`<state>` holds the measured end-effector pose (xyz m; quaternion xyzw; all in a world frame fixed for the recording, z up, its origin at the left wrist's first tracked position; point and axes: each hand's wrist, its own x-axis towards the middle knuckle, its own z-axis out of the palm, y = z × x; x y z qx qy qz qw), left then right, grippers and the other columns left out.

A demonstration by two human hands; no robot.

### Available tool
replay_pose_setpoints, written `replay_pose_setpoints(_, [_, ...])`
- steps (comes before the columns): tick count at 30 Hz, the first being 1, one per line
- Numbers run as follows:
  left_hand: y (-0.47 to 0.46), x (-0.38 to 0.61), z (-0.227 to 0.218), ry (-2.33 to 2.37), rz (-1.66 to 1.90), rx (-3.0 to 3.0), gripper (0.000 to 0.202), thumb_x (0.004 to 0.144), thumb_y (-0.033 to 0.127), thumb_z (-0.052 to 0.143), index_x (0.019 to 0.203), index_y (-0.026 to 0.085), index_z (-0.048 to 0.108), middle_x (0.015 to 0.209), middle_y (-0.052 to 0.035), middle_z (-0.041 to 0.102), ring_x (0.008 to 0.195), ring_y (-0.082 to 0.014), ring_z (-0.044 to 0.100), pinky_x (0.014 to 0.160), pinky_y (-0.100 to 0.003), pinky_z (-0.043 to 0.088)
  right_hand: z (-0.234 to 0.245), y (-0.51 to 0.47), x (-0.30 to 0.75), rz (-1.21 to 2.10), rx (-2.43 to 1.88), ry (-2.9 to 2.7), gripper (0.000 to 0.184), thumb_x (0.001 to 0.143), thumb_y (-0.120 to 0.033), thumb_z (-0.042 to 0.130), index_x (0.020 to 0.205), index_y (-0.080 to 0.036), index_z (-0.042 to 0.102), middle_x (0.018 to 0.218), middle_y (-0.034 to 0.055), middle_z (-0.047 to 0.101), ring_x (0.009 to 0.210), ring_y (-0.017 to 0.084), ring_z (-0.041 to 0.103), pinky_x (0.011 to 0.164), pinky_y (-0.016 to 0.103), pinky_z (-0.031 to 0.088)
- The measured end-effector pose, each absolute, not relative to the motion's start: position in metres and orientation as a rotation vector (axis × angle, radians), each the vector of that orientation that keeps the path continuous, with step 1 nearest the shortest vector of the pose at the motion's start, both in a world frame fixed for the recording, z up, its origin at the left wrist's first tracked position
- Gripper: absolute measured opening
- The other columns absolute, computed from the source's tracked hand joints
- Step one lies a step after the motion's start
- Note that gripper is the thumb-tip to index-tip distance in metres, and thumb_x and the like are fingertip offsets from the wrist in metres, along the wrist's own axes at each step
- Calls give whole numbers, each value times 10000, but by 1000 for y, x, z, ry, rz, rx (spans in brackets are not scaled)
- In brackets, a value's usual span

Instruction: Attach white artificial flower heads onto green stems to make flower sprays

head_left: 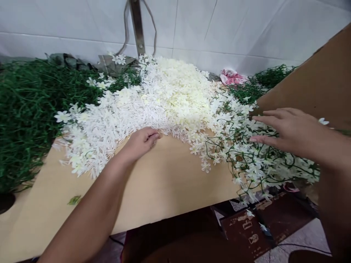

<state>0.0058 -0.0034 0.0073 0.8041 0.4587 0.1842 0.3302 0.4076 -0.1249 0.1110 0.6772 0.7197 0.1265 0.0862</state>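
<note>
A big heap of loose white artificial flowers (164, 98) covers the back of a tan table (164, 175). My left hand (141, 141) rests at the heap's near edge with its fingers curled in; whether they pinch anything is hidden. My right hand (285, 129) hovers flat, fingers stretched out, over a tangle of green stems with white flowers attached (246, 157) at the table's right side.
A mass of bare green stems (24, 113) fills the left. A tall cardboard sheet (315, 84) stands at the right. A pink cloth (231, 77) lies by the white tiled wall. Below the table's front edge are dark boxes (246, 226) on the floor.
</note>
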Motion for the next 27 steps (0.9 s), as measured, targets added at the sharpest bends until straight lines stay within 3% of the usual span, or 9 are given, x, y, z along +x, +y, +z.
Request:
replay_pose_setpoints(2, [-8,4,18,1164,507,2206,345,890,373,414,880,182,701,907,-68,674,849,-207,615,815,-330,467,119,-126,390,463,1912,2343,770,846,-757,341,1290,-192,618,1310,226,604,1255,394,499,1012,564,406])
replay_pose_setpoints(4, [-14,0,28,1149,509,2278,341,901,351,407,889,183,704,927,-66,674,863,-205,613,817,-325,457,125,-123,357,458,1827,2523,761,872,-744,281,1205,-173,658,1192,214,659,1159,374,560,966,536,449])
replay_pose_setpoints(7, [-25,-12,40,1183,456,2321,330,918,336,402,894,191,698,920,-57,678,850,-200,609,786,-315,442,120,-110,291,279,1768,2747,538,932,-606,367,1012,-202,712,1000,155,695,892,292,646,801,465,509])
replay_pose_setpoints(11, [-46,-41,41,1280,465,2333,339,941,362,392,877,193,679,845,-51,663,825,-201,604,749,-306,432,87,-84,205,-217,1640,2720,223,914,-333,553,968,-174,699,1002,122,697,931,260,649,817,381,493])
replay_pose_setpoints(16, [-76,-89,31,1637,558,2323,292,933,327,404,956,198,665,945,-82,660,925,-237,603,828,-354,461,46,-53,141,-414,1508,2742,269,914,-298,551,1124,-147,627,1135,145,640,1002,290,632,813,382,483])
replay_pose_setpoints(21, [-97,-132,19,2047,334,2149,304,840,319,537,1078,156,634,1067,-144,635,1036,-319,594,927,-441,459,35,-29,123,-348,1586,2687,302,909,-273,553,1164,-120,602,1166,182,607,1070,326,608,869,412,474])
replay_pose_setpoints(27, [-96,-126,4,2023,355,1941,213,870,282,513,1027,192,627,1044,-101,661,949,-251,637,859,-375,495,24,-36,93,-404,1335,2787,293,926,-293,529,1158,-128,596,1190,174,598,1057,316,607,888,432,479])
